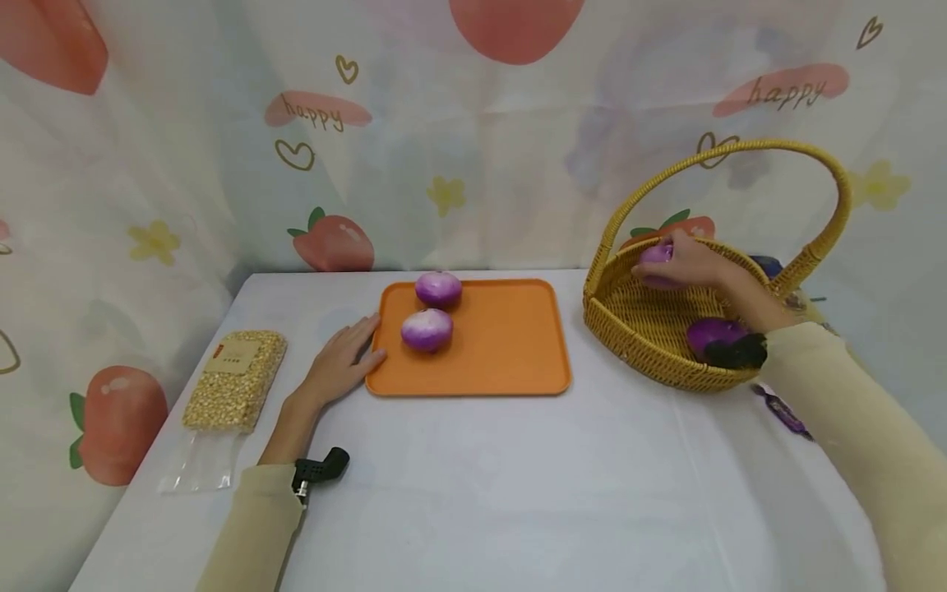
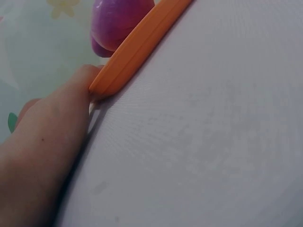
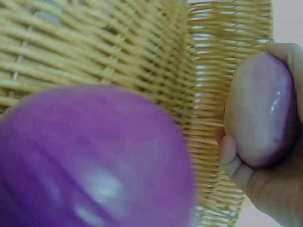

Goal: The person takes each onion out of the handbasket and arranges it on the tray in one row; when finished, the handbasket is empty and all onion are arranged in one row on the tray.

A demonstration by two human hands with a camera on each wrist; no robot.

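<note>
White bench (image 1: 481,477): right fingers (image 3: 229,151) clamped on a purple oval (image 3: 258,109), basket (image 1: 651,362) beneath them
Its glossy skin might slip from them if squeezed unevenly; left fingers (image 1: 358,332), apart, touch the tray (image 1: 503,345)

- We are seeing soft, muted light in the head view, a faint shadow lying on the tablecloth (image 1: 473,477) beside the right sleeve (image 1: 836,419).
- We are getting a dimmer left wrist view, fine ripples patterning the tablecloth.
- In the right wrist view, we are finding the nearest vegetable (image 3: 94,146) blurring and glaring, the farther vegetable (image 3: 260,109) looking sharper.
</note>
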